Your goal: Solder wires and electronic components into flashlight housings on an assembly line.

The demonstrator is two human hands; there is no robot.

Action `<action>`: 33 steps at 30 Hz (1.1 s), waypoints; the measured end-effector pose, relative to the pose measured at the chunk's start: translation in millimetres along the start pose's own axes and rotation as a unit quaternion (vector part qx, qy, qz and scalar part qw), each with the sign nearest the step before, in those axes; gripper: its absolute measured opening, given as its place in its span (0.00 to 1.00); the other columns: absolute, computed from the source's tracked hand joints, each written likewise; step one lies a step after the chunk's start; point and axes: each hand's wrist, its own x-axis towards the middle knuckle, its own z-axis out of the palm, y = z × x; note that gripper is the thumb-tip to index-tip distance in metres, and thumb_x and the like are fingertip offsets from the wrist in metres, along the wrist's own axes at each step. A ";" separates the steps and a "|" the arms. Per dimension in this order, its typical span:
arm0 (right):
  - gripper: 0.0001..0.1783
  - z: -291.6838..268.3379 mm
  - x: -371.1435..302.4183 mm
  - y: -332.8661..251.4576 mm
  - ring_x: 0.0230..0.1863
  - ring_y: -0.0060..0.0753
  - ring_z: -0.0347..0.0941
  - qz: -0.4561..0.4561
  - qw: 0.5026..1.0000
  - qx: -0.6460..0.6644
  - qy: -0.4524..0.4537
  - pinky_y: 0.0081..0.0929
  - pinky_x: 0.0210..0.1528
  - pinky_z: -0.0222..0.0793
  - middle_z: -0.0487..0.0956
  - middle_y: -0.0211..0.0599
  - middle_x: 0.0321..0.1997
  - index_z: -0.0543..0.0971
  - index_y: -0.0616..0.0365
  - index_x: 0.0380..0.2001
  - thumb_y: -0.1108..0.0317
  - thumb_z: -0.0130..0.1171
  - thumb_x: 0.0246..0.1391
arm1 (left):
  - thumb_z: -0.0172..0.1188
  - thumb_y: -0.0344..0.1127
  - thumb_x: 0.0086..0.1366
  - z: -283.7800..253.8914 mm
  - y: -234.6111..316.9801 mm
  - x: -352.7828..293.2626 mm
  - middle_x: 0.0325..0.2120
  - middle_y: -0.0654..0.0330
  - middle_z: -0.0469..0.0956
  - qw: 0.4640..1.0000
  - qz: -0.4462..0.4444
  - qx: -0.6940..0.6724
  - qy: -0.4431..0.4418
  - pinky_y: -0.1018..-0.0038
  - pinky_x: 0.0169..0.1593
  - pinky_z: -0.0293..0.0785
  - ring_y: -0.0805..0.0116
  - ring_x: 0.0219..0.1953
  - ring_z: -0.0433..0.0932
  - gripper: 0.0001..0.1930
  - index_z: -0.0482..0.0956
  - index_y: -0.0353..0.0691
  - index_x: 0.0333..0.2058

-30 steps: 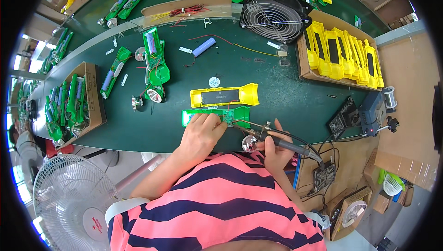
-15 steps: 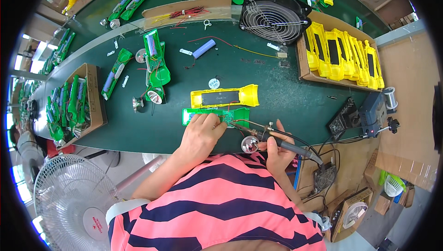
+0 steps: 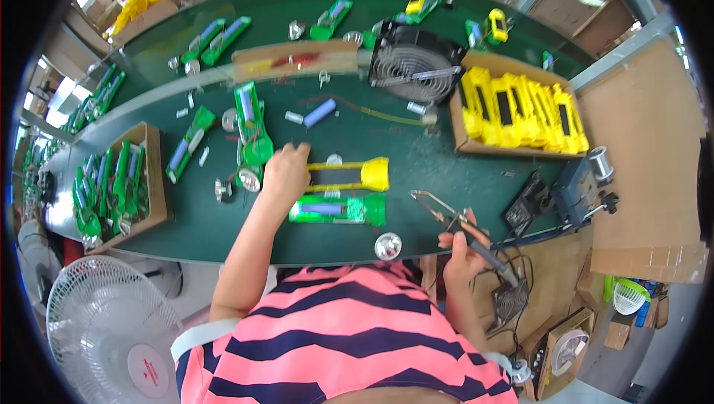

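Observation:
My left hand (image 3: 284, 177) is closed at the left end of a yellow plastic casing half (image 3: 374, 173), which it partly hides. Just in front of that lies a green casing half (image 3: 375, 209) with a blue cylindrical battery and a small circuit board inside. In my right hand (image 3: 462, 255) is a soldering iron (image 3: 454, 224), held by its dark handle; a thin feed tube runs beside its tip. The tip points up and left, apart from the green half. A round silver reflector (image 3: 387, 246) rests near the table's front edge.
Left, a carton (image 3: 158, 173) holds green assemblies; right, another (image 3: 468, 144) holds yellow casings. A black fan (image 3: 416, 69) stands at the back. A loose battery (image 3: 320, 112) lies behind the casings. The soldering station (image 3: 576, 190) with a solder spool (image 3: 599, 165) sits right.
My left hand has left the green casing half and gone to the left end of the yellow one. The soldering iron has drawn back to the right, away from the circuit board. The view has shifted.

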 end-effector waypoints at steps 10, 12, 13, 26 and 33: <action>0.14 -19.4 44.2 -22.0 0.20 0.24 0.72 -0.070 0.997 -0.043 0.004 0.16 0.28 0.70 0.75 0.41 0.23 0.66 0.69 0.41 0.76 0.49 0.50 | 0.65 0.29 0.41 0.3 30.8 -91.3 0.43 0.48 0.64 0.972 0.137 -0.166 0.094 0.56 0.53 0.56 0.47 0.47 0.64 0.21 0.62 0.39 0.31; 0.15 -20.6 57.9 -22.5 0.20 0.25 0.72 -0.082 0.994 -0.059 0.036 0.15 0.24 0.70 0.75 0.42 0.24 0.66 0.71 0.42 0.77 0.49 0.50 | 0.64 0.28 0.41 0.9 28.1 -76.0 0.40 0.49 0.66 0.976 0.135 -0.148 0.082 0.57 0.48 0.60 0.50 0.41 0.66 0.20 0.61 0.39 0.30; 0.16 -21.4 65.8 -23.7 0.20 0.25 0.72 -0.094 0.994 -0.053 0.012 0.15 0.23 0.70 0.75 0.42 0.24 0.66 0.71 0.43 0.77 0.49 0.50 | 0.63 0.27 0.42 -4.0 26.5 -68.3 0.36 0.50 0.66 0.971 0.131 -0.191 0.051 0.58 0.42 0.62 0.50 0.36 0.66 0.19 0.61 0.38 0.30; 0.28 -44.7 231.2 -28.7 0.41 0.32 0.72 -0.112 0.877 -0.466 -0.011 0.28 0.47 0.64 0.73 0.41 0.43 0.63 0.56 0.47 0.76 0.60 0.39 | 0.62 0.32 0.45 -78.9 -83.0 248.0 0.26 0.50 0.67 0.955 0.049 -0.207 0.209 0.65 0.34 0.65 0.52 0.30 0.67 0.20 0.58 0.38 0.31; 0.47 -25.2 258.6 -8.6 0.38 0.41 0.72 -0.092 0.706 -0.700 -0.050 0.56 0.60 0.34 0.76 0.40 0.30 0.54 0.54 0.53 0.67 0.69 0.27 | 0.65 0.37 0.43 13.7 -114.5 370.1 0.32 0.51 0.69 0.968 -0.188 -0.082 0.142 0.61 0.41 0.70 0.52 0.39 0.69 0.24 0.62 0.39 0.36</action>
